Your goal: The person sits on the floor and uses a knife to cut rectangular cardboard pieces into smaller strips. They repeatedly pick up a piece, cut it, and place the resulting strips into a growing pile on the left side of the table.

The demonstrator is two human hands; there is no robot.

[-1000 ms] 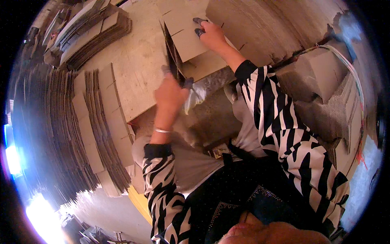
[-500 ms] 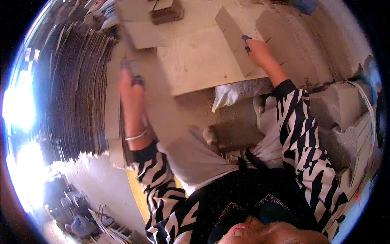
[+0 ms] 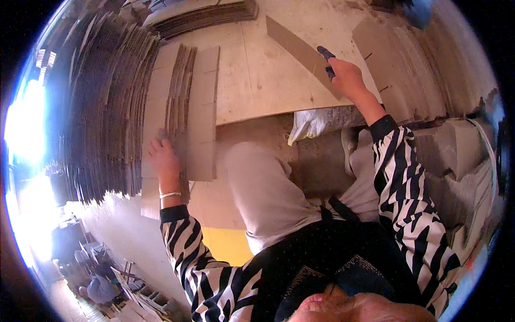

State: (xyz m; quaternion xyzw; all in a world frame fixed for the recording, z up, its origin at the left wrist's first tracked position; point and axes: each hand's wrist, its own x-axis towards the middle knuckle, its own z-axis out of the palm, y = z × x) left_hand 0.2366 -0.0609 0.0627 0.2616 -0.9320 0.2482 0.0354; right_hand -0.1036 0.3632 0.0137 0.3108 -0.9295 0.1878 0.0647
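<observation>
My left hand (image 3: 163, 155) rests on the flat cardboard pieces (image 3: 161, 112) at the left, its fingers somewhat spread and slightly blurred. Beside it lies a long creased cardboard panel (image 3: 201, 123), its near end reaching past the table edge. At the right, my right hand (image 3: 347, 78) is closed on the edge of a long brown cardboard strip (image 3: 300, 48), which stands tilted over the table. Dark coverings wrap the thumb and forefinger of that hand. Its remaining fingers are curled and partly hidden.
A pale wooden tabletop (image 3: 241, 70) spans the middle. Tightly packed cardboard sheets (image 3: 102, 112) fill the left side, with a flat pile (image 3: 204, 19) at the back. More slotted cardboard (image 3: 394, 70) leans at the right. Under the table edge sits a white plastic bag (image 3: 322, 122).
My left hand has moved nearer and slightly left, off a blurred cardboard piece now lying at the left. My right hand keeps the strip, which has shifted slightly.
</observation>
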